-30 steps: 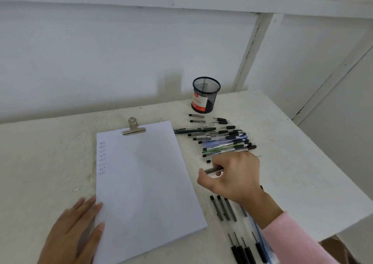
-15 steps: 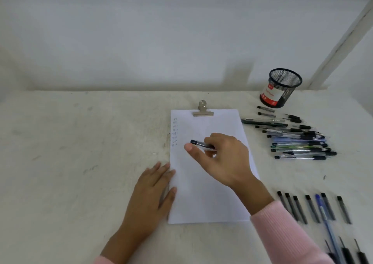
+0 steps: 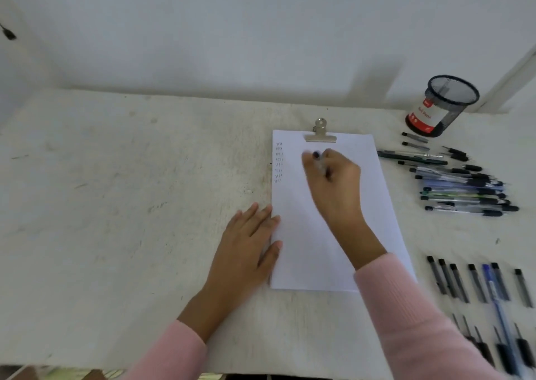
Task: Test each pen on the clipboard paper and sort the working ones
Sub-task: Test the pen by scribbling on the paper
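Table [image 3: 116, 205]: pale rough top, carries everything.

Clipboard paper [image 3: 385, 205]: lies under both hands, with its metal clip [image 3: 320, 134] just beyond the right knuckles.

Left hand [image 3: 246, 246]: flat, fingers straight, tips pressing the sheet's left margin, near-left of the right hand.

Right hand [image 3: 333, 182]: fingers curled round a pen [image 3: 319, 162] over the upper sheet. It is blurred on my feed, so I cannot tell whether the tip touches. A column of small test marks [image 3: 278, 162] sits just left of it.

Risks, my judgement:
- A new stroke landing on the old marks would hide whether this pen writes.
- Only the margin is pinned, so a hard stroke could skid the sheet.
- Two pen groups lie to the right, and a careless set-down would mix the sort.

Loose heap of pens [image 3: 464, 188]: to the right of the writing hand.

Row of pens [image 3: 475, 284]: near-right, beside the sleeve.

Container: black mesh cup [image 3: 443, 106], far-right beyond the heap, with a red and white label. I make out no pen in it, but the frame is soft there
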